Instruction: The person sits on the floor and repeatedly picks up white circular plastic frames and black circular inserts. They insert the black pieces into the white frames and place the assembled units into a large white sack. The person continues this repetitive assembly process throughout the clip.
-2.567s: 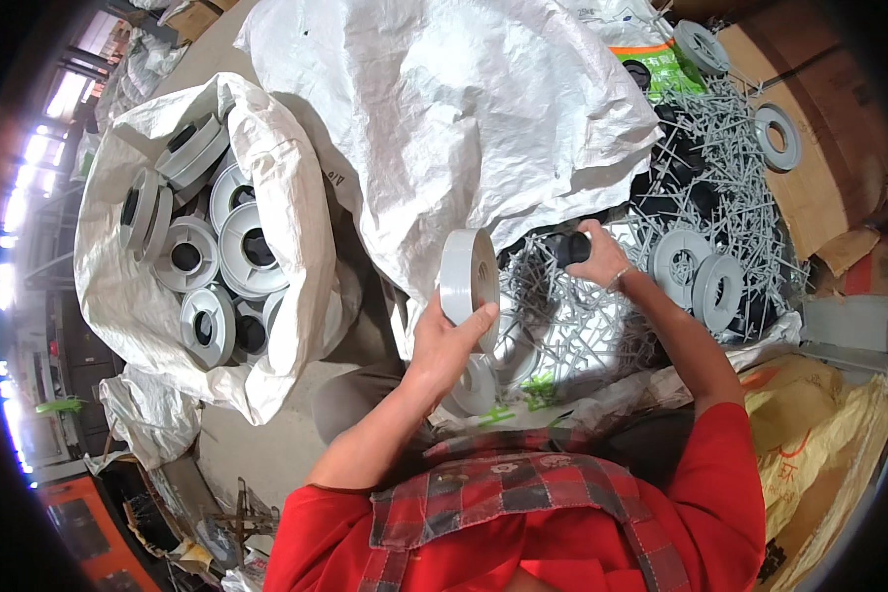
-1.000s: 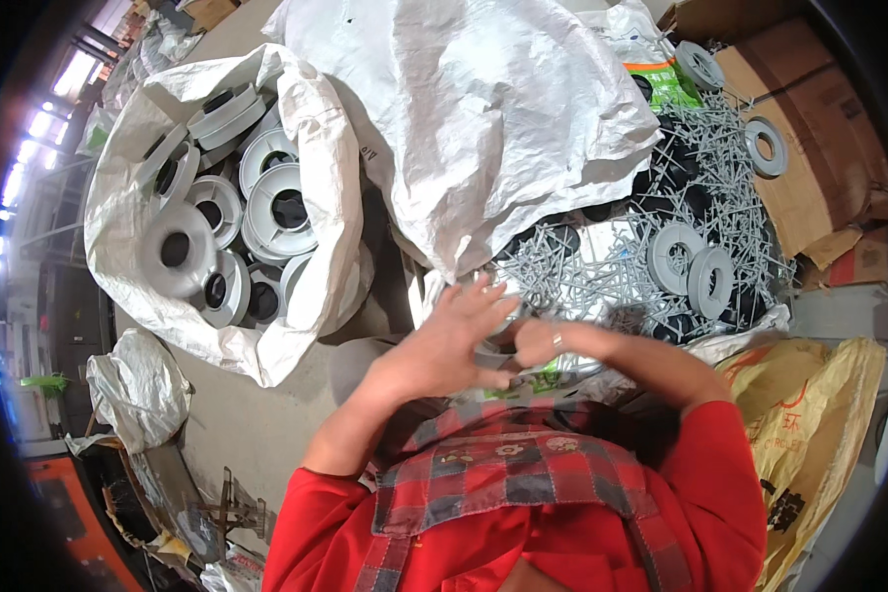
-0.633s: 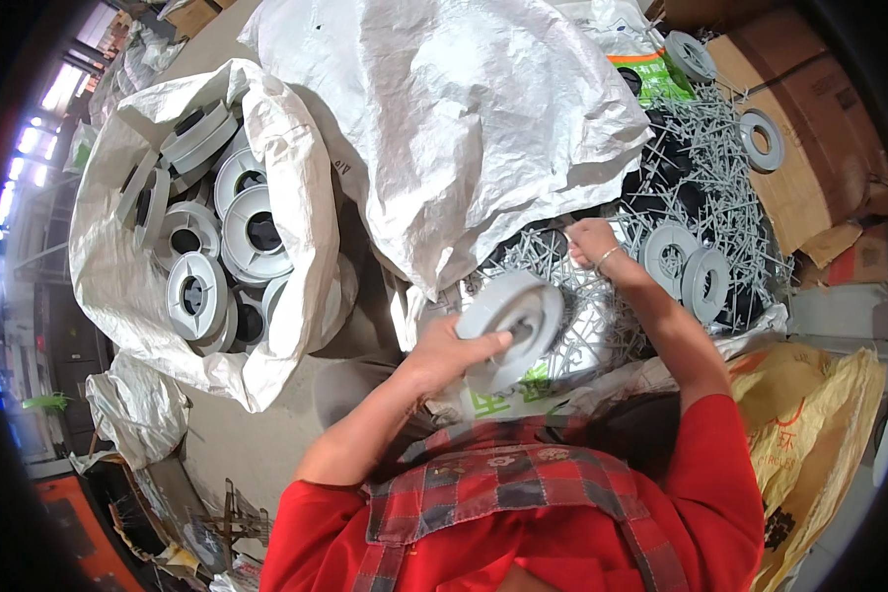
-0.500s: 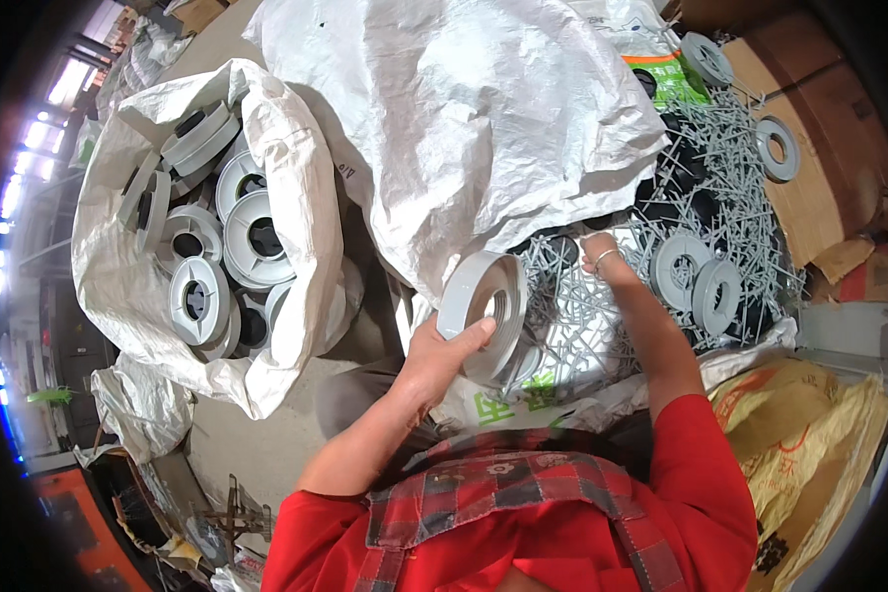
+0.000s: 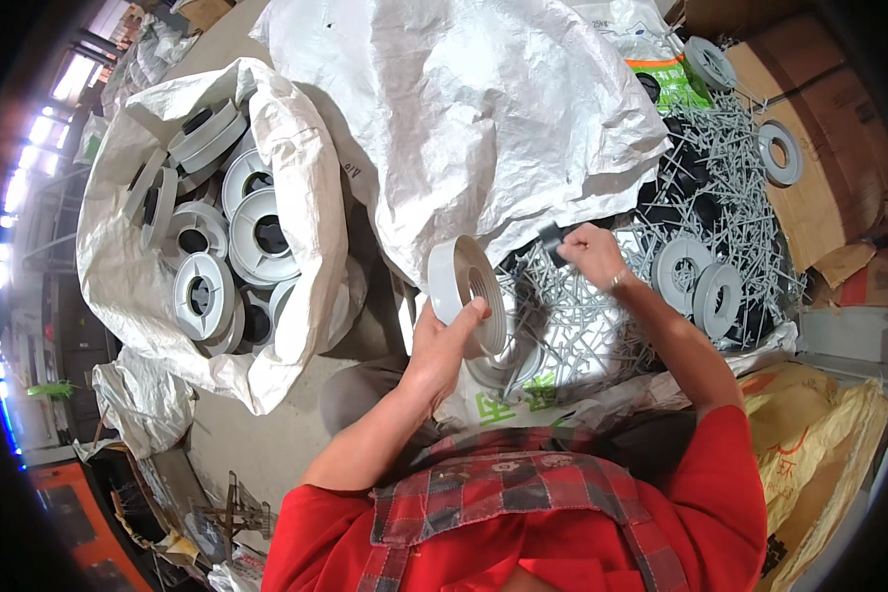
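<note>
My left hand grips a grey plastic ring with a ribbed inner wall, thumb inside its opening. To the right, my right hand is closed on a small black plastic piece, slightly blurred, its exact kind unclear. It is held a little above a heap of thin grey plastic pins, apart from the ring. More grey rings lie on the pins right of my right forearm. Another ring partly shows beneath the one in my left hand.
At the left stands an open white woven sack holding several grey rings with black centres. A large white sheet of sacking covers the far middle. Cardboard borders the heap on the right, with a yellow sack nearer me.
My right hand has risen from the pins, bringing up the black piece. My left hand has shifted the ring slightly left and turned it a little.
</note>
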Demonstrator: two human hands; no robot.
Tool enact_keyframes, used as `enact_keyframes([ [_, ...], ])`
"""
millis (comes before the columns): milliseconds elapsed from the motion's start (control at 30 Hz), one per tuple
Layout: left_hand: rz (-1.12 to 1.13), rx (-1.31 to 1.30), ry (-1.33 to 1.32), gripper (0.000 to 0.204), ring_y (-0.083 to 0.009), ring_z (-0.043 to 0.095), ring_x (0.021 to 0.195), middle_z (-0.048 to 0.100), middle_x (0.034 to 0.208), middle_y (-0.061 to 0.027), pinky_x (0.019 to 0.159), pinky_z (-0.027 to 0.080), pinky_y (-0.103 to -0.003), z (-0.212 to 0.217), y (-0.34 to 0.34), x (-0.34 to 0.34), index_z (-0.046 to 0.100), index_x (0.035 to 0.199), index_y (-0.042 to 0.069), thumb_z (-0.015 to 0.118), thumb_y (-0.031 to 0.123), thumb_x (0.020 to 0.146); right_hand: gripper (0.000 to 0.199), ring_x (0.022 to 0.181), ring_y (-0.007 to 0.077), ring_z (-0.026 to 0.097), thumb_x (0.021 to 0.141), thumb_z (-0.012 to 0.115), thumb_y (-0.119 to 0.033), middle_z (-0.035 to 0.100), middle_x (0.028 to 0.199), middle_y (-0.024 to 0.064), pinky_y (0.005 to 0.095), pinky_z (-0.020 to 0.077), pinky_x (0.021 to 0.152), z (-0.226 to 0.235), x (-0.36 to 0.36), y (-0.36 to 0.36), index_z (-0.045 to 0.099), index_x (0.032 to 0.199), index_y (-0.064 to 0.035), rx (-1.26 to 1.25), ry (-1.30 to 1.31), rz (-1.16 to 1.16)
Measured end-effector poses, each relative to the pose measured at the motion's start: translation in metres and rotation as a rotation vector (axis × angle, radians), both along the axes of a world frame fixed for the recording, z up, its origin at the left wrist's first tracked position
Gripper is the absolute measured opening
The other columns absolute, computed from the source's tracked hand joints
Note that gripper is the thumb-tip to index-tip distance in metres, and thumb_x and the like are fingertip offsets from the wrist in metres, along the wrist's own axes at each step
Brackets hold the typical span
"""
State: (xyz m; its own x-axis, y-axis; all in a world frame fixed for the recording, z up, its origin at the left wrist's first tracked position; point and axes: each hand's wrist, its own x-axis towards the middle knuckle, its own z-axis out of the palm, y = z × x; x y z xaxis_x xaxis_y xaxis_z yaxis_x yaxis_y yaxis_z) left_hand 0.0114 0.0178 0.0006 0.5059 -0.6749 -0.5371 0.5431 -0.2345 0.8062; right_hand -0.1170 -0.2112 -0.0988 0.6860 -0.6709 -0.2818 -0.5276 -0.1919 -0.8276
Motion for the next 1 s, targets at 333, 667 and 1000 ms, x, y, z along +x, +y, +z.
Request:
enact_keyframes([
  [333, -0.091, -0.216, 0.181, 0.033, -0.0144, 0.058, 0.091, 0.06, 0.103, -0.0088, 0.079, 0.049, -0.032, 0.025, 0.011, -0.001, 0.05, 0.116, -0.003, 0.056, 0.018, 0.092, 0.071, 0.104, 0.0303, 0.049, 0.064, 0.077, -0.014, 0.048, 0.112, 0.0192, 0.0379, 0.0401, 0.092, 0.119, -0.006, 0.091, 0.043, 0.125, -0.0013, -0.114, -0.25, 0.31],
  [667, -0.438, -0.156, 0.165, 0.034, -0.0128, 0.057, 0.093, 0.06, 0.106, -0.0065, 0.081, 0.047, -0.03, 0.017, 0.034, 0.019, 0.054, 0.116, -0.003, 0.059, 0.019, 0.09, 0.066, 0.093, 0.0349, 0.049, 0.054, 0.065, -0.002, 0.048, 0.101, 0.0149, 0.0344, 0.052, 0.069, 0.141, -0.018, 0.101, 0.044, 0.116, 0.0037, -0.815, -0.388, 0.756],
  [1000, -0.416, -0.235, -0.299, 0.04, -0.0093, 0.057, 0.081, 0.061, 0.094, -0.0057, 0.072, 0.047, -0.026, 0.025, 0.029, -0.006, 0.051, 0.117, 0.002, 0.063, 0.024, 0.087, 0.075, 0.063, 0.0271, 0.058, 0.078, 0.056, -0.057, 0.06, 0.081, 0.0177, 0.0352, 0.0501, 0.057, 0.098, -0.016, 0.107, 0.049, 0.11, 0.011, 0.371, -0.2, 0.161],
])
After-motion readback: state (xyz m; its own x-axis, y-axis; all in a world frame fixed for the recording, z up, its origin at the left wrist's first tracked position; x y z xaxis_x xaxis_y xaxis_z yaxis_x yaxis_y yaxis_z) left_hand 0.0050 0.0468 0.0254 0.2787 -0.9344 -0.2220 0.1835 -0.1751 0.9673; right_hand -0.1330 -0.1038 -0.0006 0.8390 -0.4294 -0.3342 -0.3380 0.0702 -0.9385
